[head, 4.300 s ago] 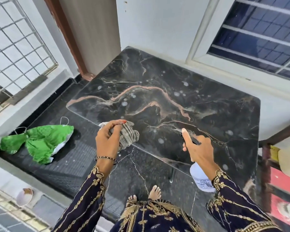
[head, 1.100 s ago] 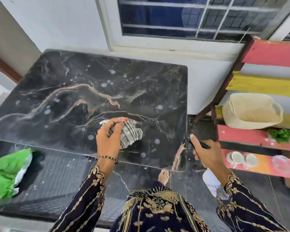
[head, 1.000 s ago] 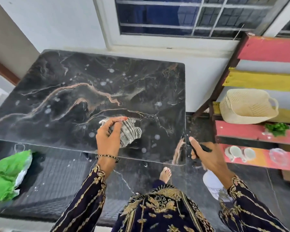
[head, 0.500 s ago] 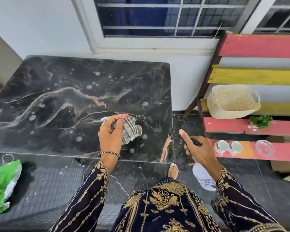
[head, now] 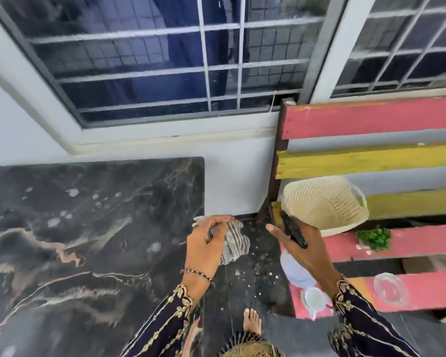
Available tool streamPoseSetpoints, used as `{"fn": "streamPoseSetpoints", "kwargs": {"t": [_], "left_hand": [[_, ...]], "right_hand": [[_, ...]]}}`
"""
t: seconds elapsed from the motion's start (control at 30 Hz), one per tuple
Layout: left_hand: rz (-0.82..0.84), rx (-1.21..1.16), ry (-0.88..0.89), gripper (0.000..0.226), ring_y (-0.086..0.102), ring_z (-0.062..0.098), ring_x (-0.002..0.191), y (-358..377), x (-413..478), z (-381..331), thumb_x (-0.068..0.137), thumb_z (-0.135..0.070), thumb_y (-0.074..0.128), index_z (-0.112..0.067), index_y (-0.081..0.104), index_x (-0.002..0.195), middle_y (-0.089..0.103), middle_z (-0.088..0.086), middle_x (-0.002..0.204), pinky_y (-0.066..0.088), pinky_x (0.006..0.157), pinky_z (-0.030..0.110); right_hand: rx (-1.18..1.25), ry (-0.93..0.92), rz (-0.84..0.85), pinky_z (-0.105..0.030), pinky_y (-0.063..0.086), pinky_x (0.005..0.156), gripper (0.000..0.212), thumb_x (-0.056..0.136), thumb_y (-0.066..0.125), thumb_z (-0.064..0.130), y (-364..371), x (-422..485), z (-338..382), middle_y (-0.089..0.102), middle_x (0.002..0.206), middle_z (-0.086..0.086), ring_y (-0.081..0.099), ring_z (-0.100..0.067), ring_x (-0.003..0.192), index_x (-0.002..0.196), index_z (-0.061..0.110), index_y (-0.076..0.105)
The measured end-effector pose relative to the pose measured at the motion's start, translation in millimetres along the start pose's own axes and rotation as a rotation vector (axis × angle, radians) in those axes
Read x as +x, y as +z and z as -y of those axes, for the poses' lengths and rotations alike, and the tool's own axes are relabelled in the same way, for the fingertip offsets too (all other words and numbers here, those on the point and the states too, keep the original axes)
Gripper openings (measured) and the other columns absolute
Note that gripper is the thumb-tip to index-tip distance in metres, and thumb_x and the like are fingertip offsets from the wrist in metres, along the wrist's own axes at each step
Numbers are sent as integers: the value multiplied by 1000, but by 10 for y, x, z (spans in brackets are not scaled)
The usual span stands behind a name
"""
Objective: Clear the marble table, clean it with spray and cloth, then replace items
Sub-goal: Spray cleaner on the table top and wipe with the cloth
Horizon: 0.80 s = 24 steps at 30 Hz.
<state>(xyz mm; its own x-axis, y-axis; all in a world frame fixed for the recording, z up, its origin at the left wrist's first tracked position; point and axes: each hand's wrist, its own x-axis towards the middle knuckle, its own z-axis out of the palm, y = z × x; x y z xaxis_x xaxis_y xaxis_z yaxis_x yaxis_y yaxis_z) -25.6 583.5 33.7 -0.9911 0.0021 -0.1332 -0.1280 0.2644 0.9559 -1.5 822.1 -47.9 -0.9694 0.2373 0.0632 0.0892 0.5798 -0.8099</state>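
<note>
A barred window (head: 165, 73) sits in the white wall above the black veined marble surface (head: 88, 240), which is dotted with pale spray droplets. The left hand (head: 206, 248) is closed around a bunched grey striped cloth (head: 233, 247), held just past the surface's right edge. The right hand (head: 304, 253) grips a translucent spray bottle with a black trigger head (head: 292, 231), in front of a pink and yellow slatted wooden rack (head: 397, 161) carrying a cream woven plastic basket (head: 322, 202)
</note>
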Motion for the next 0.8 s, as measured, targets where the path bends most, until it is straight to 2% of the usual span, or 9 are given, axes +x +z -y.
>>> {"fn": "streamPoseSetpoints", "kwargs": {"t": [0.07,0.13,0.17,0.23,0.3,0.37,0.57,0.67,0.8], "left_hand": [[35,11,4,28,55,7,65,361,227,-41,94,-9,56,-31,74,93,74,-14,86,49,65,32],[59,19,-19,31,52,5,61,667,416,-82,93,-9,56,-34,72,89,71,-26,83,46,61,30],[68,27,-33,31,54,5,65,770,481,-100,93,-9,56,-35,72,89,71,-29,85,48,65,29],[84,34,-61,30,60,2,75,966,621,-110,93,-8,56,-32,73,91,72,-26,89,51,78,27],[89,48,-75,27,63,-7,82,1099,734,-108,93,-7,56,-27,74,95,73,-23,94,53,88,27],[82,73,-84,25,63,-10,87,1164,829,-70,93,-9,57,-27,75,96,73,-24,94,54,89,25],[48,113,-140,28,64,-10,88,1166,1033,79,92,-11,59,-34,73,89,70,-33,94,54,90,28],[16,114,-163,33,66,-7,88,1142,1099,163,92,-9,59,-39,72,84,71,-31,92,55,89,32],[-4,115,-181,27,66,-7,89,1140,1132,266,92,-10,59,-32,75,90,73,-27,92,56,90,36]], "right_hand": [[-27,-1,-27,-29,44,58,46,87,72,64,-177,349,-219,59,60,-1,57,-15,55,80,21,58],[-86,-25,-65,-28,43,56,38,86,77,53,-340,700,-431,57,60,6,59,-13,56,86,20,58],[-117,-35,-86,-28,44,57,36,85,80,45,-399,837,-518,56,61,10,62,-17,57,89,16,59],[-179,-14,-133,-33,48,60,38,82,85,36,-503,1112,-722,60,66,2,66,-28,62,94,11,60],[-256,42,-171,-38,51,61,44,80,88,36,-561,1333,-919,66,75,-7,68,-32,68,99,9,60],[-319,122,-168,-41,53,61,52,78,89,38,-560,1501,-1111,69,85,-12,69,-35,76,107,7,58],[-366,372,-65,-49,54,81,79,74,93,26,-329,1802,-1568,64,118,-29,67,-44,105,129,-9,47],[-317,456,-56,-48,53,83,78,75,93,19,-182,1834,-1742,63,119,-28,66,-44,105,129,-9,45],[-201,569,-102,-49,54,85,79,71,95,13,0,1763,-1926,64,112,-31,67,-44,101,127,-12,45]]}}
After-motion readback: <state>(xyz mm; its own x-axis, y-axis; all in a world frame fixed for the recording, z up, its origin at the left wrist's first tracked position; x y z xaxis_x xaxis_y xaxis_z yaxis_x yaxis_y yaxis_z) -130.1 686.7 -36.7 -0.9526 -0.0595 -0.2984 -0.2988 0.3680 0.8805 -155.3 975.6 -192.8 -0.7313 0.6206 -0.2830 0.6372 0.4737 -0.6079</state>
